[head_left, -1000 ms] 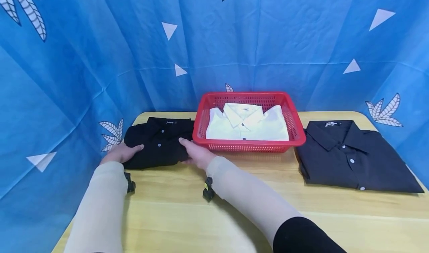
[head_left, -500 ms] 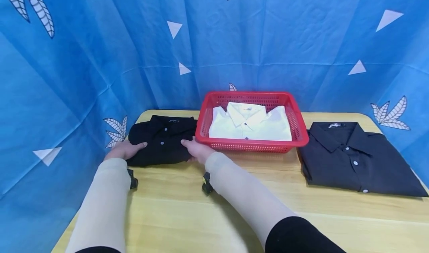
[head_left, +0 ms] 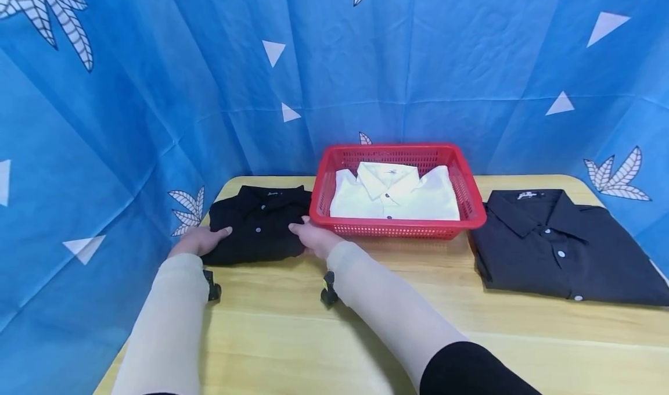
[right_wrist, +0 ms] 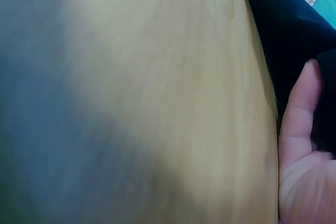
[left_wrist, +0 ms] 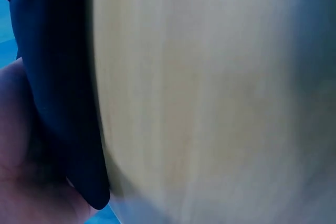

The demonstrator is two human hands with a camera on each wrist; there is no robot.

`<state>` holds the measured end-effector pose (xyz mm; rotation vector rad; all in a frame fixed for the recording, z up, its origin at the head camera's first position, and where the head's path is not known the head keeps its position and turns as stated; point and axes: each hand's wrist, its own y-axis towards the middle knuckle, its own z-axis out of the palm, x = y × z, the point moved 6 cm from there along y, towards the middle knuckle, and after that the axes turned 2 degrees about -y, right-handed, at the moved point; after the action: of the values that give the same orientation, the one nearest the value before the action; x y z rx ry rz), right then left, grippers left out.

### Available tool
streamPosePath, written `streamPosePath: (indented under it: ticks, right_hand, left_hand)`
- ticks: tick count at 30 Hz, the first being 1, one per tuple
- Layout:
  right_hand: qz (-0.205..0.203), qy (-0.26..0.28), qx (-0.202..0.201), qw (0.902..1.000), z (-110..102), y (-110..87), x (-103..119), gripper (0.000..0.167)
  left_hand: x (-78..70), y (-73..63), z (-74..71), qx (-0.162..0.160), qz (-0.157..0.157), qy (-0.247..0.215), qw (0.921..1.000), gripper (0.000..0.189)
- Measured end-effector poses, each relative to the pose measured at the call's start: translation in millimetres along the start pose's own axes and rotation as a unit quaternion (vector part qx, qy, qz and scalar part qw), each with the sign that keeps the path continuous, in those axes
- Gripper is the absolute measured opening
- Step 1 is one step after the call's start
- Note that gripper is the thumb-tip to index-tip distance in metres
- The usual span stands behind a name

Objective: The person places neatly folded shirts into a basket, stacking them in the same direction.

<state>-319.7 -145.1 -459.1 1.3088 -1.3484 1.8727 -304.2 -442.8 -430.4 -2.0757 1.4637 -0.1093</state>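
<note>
Stretching out two light sleeves (head_left: pixel 164 325) over the wood table (head_left: pixel 261 331), with a small camera (head_left: pixel 211 286) at each wrist. Gripping the folded black shirt (head_left: pixel 261 244) by both sides, at the table's left, collar turned away. Pinching its left edge with the left hand (head_left: pixel 200 241), thumb laid on top, other fingers mostly hidden round or under the cloth. Holding its right edge with the right hand (head_left: pixel 316 239) in like manner, thumb along the front, hand curved around the side. Cannot tell the tightness of either hold, nor choose between cloth resting flat on the table and cloth held slightly above.

Seems, by judgement, to be at the step of handling the shirt as one flat bundle. Calls for equal, matched effort from both hands: if lifting, with cloth supported from beneath and fold held level; if letting go, with fingers drawn out gently. Needs care on the right, with so little room beside the basket (head_left: pixel 397 223).

Note, well apart to the right, the grey shirt (head_left: pixel 567 261), folded, buttons up. See farther in, within the red basket, the white shirt (head_left: pixel 402 203), folded. Ends at the blue curtain (head_left: pixel 355 64) behind.
</note>
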Motion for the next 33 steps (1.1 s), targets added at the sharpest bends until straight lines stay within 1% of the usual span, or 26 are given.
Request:
streamPosePath:
  ticks: [4, 6, 8, 10, 12, 15, 17, 20, 22, 24, 29, 31, 33]
  right_hand:
    - [0.0, 0.023, 0.017, 0.9996, 1.9, 3.2, -0.4, 0.069]
    - [0.0, 0.02, 0.014, 0.9997, 0.5, 3.1, -1.4, 0.069]
    - [-0.006, 0.002, 0.01, 0.9999, -0.1, 2.3, -1.4, 0.069]
    - [-0.008, -0.022, 0.002, 0.9997, -0.4, 1.4, -1.7, 0.07]
    - [-0.013, -0.038, -0.003, 0.9992, -0.2, 0.3, -1.9, 0.07]
    - [-0.017, -0.052, -0.014, 0.9984, -1.2, -1.2, -2.1, 0.07]
    - [-0.022, -0.067, -0.018, 0.9974, -2.6, -2.0, -2.6, 0.069]
    - [-0.03, -0.072, -0.002, 0.997, -3.3, -4.1, -3.8, 0.07]
    - [-0.039, -0.072, 0.009, 0.9966, -3.7, -5.2, -3.9, 0.071]
    - [-0.044, -0.075, 0.017, 0.996, -4.2, -6.1, -3.7, 0.071]
    - [-0.061, -0.137, 0.005, 0.9886, -4.7, -9.2, -2.7, 0.068]
    - [-0.064, -0.154, 0.01, 0.986, -1.8, -11.4, -3.5, 0.068]
    - [-0.068, -0.159, 0.018, 0.9848, 2.6, -14.6, -3.7, 0.067]
  left_hand:
    - [0.3, -0.2, -1.3, -0.014, 0.019, 0.02, 0.9995, 0.104]
    - [-1.0, -0.4, -0.5, -0.02, 0.028, 0.025, 0.9991, 0.101]
    - [-0.2, -1.5, 0.2, -0.021, 0.029, 0.02, 0.9991, 0.098]
    - [2.9, -3.2, 1.2, -0.016, 0.023, 0.005, 0.9996, 0.096]
    - [7.2, -4.2, 1.7, -0.007, 0.018, -0.023, 0.9995, 0.097]
    - [11.7, -3.2, 1.5, 0.003, 0.028, -0.074, 0.9968, 0.098]
    - [13.3, -3.1, 1.6, 0.004, 0.043, -0.12, 0.9918, 0.097]
    - [15.2, -4.6, 2.5, 0.004, 0.066, -0.178, 0.9817, 0.09]
    - [15.3, -8.3, 2.5, -0.001, 0.073, -0.211, 0.9748, 0.088]
    - [14.5, -10.3, 2.1, -0.006, 0.082, -0.23, 0.9698, 0.085]
    - [13.2, -16.0, 1.1, -0.015, 0.101, -0.272, 0.9568, 0.081]
    - [15.8, -18.1, 1.0, -0.02, 0.103, -0.283, 0.9534, 0.08]
    - [19.6, -20.3, 1.3, -0.026, 0.1, -0.292, 0.9508, 0.08]
